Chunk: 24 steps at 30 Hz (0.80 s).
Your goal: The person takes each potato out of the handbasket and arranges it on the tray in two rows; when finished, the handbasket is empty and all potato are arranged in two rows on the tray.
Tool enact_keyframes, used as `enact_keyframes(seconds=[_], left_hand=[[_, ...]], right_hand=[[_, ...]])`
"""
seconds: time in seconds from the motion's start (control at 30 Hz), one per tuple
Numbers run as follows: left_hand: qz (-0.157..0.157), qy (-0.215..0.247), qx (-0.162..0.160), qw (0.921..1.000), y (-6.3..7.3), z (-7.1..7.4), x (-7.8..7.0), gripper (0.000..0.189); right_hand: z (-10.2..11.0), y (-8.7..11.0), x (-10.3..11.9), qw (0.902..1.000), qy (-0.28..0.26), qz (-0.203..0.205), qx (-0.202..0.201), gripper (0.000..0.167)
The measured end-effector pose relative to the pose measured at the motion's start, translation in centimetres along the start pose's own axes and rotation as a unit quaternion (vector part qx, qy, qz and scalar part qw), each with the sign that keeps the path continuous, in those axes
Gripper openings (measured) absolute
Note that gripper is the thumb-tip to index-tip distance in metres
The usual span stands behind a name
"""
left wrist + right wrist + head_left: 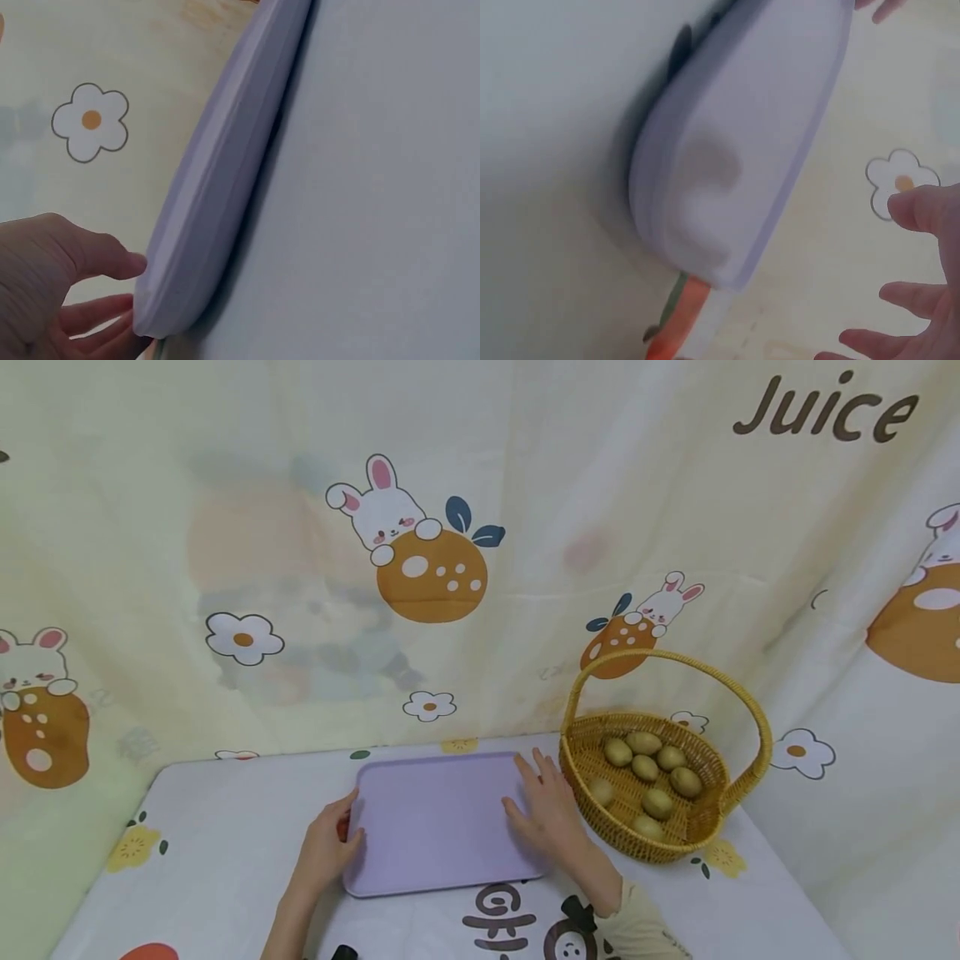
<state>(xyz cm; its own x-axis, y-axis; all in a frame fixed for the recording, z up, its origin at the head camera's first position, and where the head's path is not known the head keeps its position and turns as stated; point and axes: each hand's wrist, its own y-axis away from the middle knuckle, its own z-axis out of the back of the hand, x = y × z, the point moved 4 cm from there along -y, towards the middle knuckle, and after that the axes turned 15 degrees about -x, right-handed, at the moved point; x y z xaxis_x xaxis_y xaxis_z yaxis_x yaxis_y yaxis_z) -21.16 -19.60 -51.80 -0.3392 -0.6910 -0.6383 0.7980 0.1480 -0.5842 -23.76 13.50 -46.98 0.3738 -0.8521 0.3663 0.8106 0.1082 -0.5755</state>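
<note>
A shallow lavender tray [442,827] with a raised rim lies flat on the table in the head view. My left hand [327,845] is at its left edge, thumb and fingers spaced apart along the rim. In the left wrist view the thumb tip meets the tray's corner [169,300], and the other fingers lie lower, partly hidden behind it. Over the tray's right side hovers my right hand [553,814], its fingers spread and holding nothing. The right wrist view shows that hand [922,285] apart from the tray [735,165], with a shadow cast on the tray's surface.
Right of the tray stands a woven basket [622,839] with a tall arched handle, several greenish-brown oval fruits [657,803] inside. It is close beside my right hand. A printed curtain [525,635] hangs behind the table, which has a white patterned cloth [225,852].
</note>
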Motion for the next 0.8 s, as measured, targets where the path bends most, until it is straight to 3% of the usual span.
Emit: enact_keyframes(seconds=[0.27, 0.47, 0.8], left_hand=[[0.026, 0.020, -0.002, 0.9995, 0.5, 0.1, 0.6, 0.058], [0.045, 0.030, 0.011, 0.9985, 0.6, -0.3, 1.4, 0.057], [0.072, 0.050, 0.021, 0.9959, -0.1, -0.3, 1.9, 0.057]], right_hand=[[1.7, -1.2, -1.8, 0.9977, -0.063, -0.025, 0.003, 0.065], [3.7, -2.3, -4.0, 0.9921, -0.101, -0.074, 0.016, 0.063], [6.0, -2.8, -8.5, 0.9841, -0.086, -0.150, 0.040, 0.058]])
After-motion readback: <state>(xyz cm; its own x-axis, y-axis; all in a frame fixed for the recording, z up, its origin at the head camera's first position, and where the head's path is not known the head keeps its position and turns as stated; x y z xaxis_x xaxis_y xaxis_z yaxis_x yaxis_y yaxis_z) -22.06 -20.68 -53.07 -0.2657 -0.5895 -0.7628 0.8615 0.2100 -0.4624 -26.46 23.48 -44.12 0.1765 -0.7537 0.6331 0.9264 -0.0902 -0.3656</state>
